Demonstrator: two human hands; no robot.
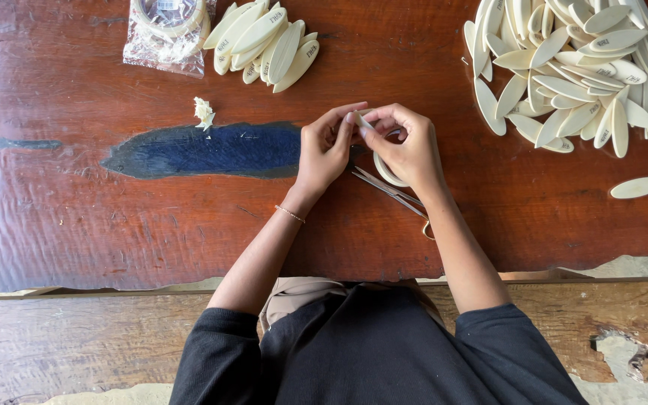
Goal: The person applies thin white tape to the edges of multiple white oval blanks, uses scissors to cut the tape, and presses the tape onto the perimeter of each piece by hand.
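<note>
Pinching a small pale piece (359, 117) at table (76, 217) centre — left hand (324, 150) and right hand (406, 146) fingertips closed on it, mostly hidden. Tape ring (384, 171) and scissors (388, 191) partly covered. Ovals (571, 67) at 2 o'clock, cut off.

Bare tabletop (76, 217) lies open at left and near. Far off, a small pile (262, 41), a plastic bag (165, 34) and a large pile (571, 67) block the way.

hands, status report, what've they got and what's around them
Left hand and right hand pinch a tape strip together. Tape roll under right hand. Scissors beneath the wrists, nothing blocking.
</note>
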